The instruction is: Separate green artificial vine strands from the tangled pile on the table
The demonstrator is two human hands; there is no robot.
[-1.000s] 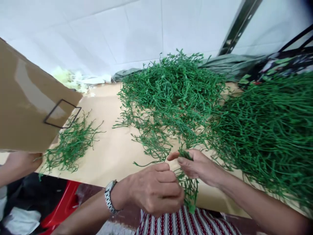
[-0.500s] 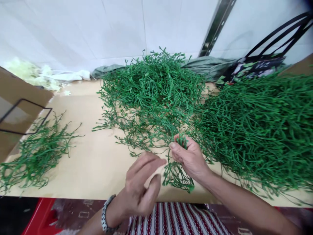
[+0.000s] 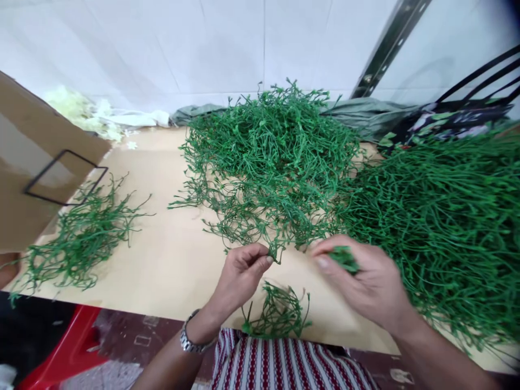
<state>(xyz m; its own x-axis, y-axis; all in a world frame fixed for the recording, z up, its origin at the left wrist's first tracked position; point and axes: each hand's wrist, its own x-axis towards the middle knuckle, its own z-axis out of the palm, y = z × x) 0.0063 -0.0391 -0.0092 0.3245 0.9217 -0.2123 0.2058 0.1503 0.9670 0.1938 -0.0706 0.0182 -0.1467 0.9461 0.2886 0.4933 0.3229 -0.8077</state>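
Observation:
My left hand (image 3: 244,276), with a metal watch on its wrist, pinches a thin green plastic stem (image 3: 278,257) between thumb and fingertips. My right hand (image 3: 365,273), slightly blurred, curls round a small bunch of green plastic sprigs (image 3: 343,259) whose ends show between thumb and fingers. Below both hands, a small loose clump of stems (image 3: 280,311) lies at the table's front edge by my striped clothing. Just beyond them spreads a tangled heap of the same green stems (image 3: 272,141), thinning out toward me.
A bigger pile of green stems (image 3: 447,227) covers the right side. Another bunch (image 3: 89,233) lies at left beside a cardboard box (image 3: 32,157) and a black wire frame (image 3: 67,179). Pale yellow petals (image 3: 77,108) and a patterned bag (image 3: 447,122) sit along the wall. A red stool (image 3: 65,346) stands below.
My right hand has moved right, away from the left, with its bunch. My left hand has closed on a stem. The small clump now lies apart from my hands at the front edge.

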